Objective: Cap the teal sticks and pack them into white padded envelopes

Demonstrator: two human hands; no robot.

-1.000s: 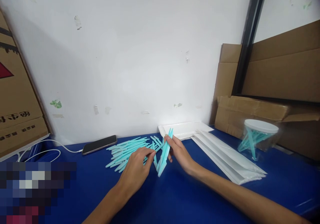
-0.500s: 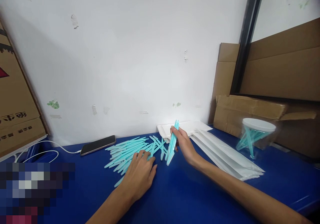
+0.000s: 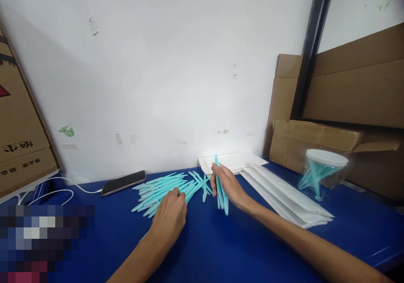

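Observation:
A pile of slim, tapered turquoise plastic sticks [image 3: 158,190] lies on the blue table, with several crossed over one another at its right end. My left hand [image 3: 172,209] is at the pile's front edge, its fingers curled in and closed; what they grip, if anything, is hidden beneath the hand. Above the table, right of the pile, my right hand [image 3: 229,184] grips a small bundle of turquoise sticks [image 3: 222,201]. These point up and down, their lower ends slightly fanned.
White flat sleeves [image 3: 280,190] and a white sheet [image 3: 252,160] lie right of my right hand. A clear bag with a white round lid [image 3: 327,157] and turquoise sticks stands further right. A phone [image 3: 123,182] on a white cable [image 3: 82,189] is left. Cardboard boxes [image 3: 315,144] stand behind.
My left hand has drawn slightly left and its fingers have curled in. In my right hand the bundle has turned, its lower ends swinging right and spreading.

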